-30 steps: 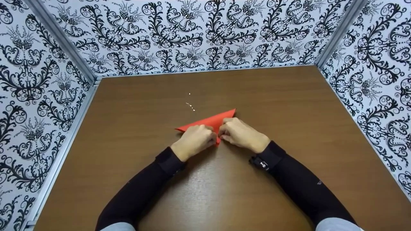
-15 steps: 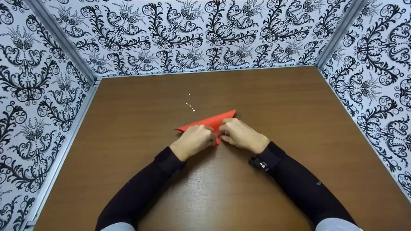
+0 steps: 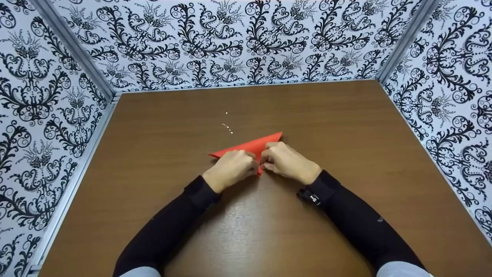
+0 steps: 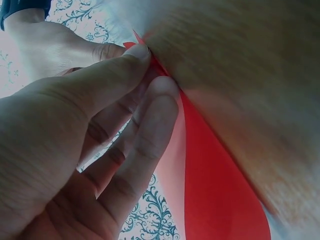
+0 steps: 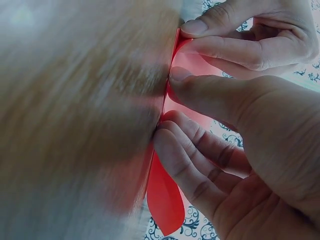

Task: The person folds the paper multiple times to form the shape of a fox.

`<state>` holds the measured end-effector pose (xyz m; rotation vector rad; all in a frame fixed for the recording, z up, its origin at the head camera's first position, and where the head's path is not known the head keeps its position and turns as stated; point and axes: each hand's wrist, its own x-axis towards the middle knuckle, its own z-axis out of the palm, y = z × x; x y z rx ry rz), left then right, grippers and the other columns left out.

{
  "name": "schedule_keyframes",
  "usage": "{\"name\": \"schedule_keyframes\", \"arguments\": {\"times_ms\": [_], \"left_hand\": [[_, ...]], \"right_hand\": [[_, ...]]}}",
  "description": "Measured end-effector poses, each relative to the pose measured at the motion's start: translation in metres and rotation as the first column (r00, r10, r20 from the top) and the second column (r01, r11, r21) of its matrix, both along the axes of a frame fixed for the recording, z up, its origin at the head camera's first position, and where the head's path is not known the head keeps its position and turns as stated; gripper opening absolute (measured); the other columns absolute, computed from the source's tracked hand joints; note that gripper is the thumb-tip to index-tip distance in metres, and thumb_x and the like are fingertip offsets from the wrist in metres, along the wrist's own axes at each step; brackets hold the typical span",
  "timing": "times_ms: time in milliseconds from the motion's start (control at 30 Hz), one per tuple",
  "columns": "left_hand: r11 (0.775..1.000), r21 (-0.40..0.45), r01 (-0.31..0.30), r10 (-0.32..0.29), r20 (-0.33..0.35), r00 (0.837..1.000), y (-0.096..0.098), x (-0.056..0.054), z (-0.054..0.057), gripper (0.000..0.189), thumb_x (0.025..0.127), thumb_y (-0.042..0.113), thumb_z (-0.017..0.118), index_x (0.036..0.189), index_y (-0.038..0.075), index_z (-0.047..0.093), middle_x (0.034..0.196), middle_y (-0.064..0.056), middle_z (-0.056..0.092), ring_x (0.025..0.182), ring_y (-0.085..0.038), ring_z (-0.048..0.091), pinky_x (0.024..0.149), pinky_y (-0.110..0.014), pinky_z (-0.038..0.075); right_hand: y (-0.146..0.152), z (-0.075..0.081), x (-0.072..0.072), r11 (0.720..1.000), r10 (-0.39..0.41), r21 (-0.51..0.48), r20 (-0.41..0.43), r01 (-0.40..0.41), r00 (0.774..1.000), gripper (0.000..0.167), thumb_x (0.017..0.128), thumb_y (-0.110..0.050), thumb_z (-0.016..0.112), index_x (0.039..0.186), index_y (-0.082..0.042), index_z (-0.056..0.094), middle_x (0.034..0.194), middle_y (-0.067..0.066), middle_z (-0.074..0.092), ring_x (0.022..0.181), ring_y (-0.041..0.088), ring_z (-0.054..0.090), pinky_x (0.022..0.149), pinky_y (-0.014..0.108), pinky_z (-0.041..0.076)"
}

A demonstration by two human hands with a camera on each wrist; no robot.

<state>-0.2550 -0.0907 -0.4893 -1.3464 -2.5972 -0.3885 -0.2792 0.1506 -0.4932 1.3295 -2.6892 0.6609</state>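
A sheet of red paper (image 3: 246, 147), folded over with a curved upper edge, lies at the middle of the wooden table. My left hand (image 3: 232, 167) covers its near left part, and thumb and fingertips pinch the near edge. Close beside it, my right hand (image 3: 290, 161) pinches the same edge with thumb and fingers. In the left wrist view the paper (image 4: 215, 185) bulges in a loose curve beyond the fingers, and a small pointed tip sticks out past the thumb. The right wrist view shows the paper's edge (image 5: 165, 195) low along the tabletop, with both thumbs on it.
The brown wooden table (image 3: 326, 111) is bordered by patterned black-and-white walls (image 3: 238, 42) with metal strips in the corners. Several small white specks (image 3: 227, 128) lie on the tabletop behind the paper. Dark sleeves cover both forearms.
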Motion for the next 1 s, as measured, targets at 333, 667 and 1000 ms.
{"name": "schedule_keyframes", "arguments": {"times_ms": [333,667,1000], "left_hand": [[1.0,-0.024,-0.002,0.002,-0.018,1.0,0.0004,0.0009,0.0002,0.012,0.102,0.018,0.092,0.09,0.016,0.091,0.092,-0.002,0.081,0.083,-0.019,0.081,0.075,-0.036,0.068],[1.0,-0.013,0.016,-0.016,0.011,1.0,-0.0022,0.0,0.0014,0.01,0.102,0.019,0.092,0.092,0.016,0.092,0.093,-0.002,0.082,0.087,-0.019,0.082,0.077,-0.036,0.069],[0.999,-0.031,0.01,-0.01,0.018,1.0,-0.0034,-0.0013,0.003,0.008,0.1,0.019,0.093,0.092,0.018,0.093,0.093,-0.001,0.081,0.087,-0.018,0.082,0.077,-0.035,0.068]], "right_hand": [[-0.0002,-0.0019,-0.0003,1.0,-0.004,0.004,-0.007,0.004,1.0,0.01,0.099,-0.001,0.089,0.095,-0.009,0.084,0.095,0.014,0.073,0.087,0.022,0.069,0.076,0.033,0.058],[-0.0001,-0.0035,-0.0011,1.0,0.0,0.001,-0.009,0.0,1.0,0.011,0.099,0.0,0.089,0.095,-0.009,0.084,0.097,0.013,0.074,0.088,0.023,0.07,0.077,0.035,0.06],[-0.0007,-0.001,-0.0003,1.0,0.0,-0.008,0.005,0.0,1.0,0.009,0.1,-0.003,0.09,0.095,-0.009,0.085,0.098,0.013,0.075,0.089,0.024,0.073,0.077,0.036,0.062]]}}
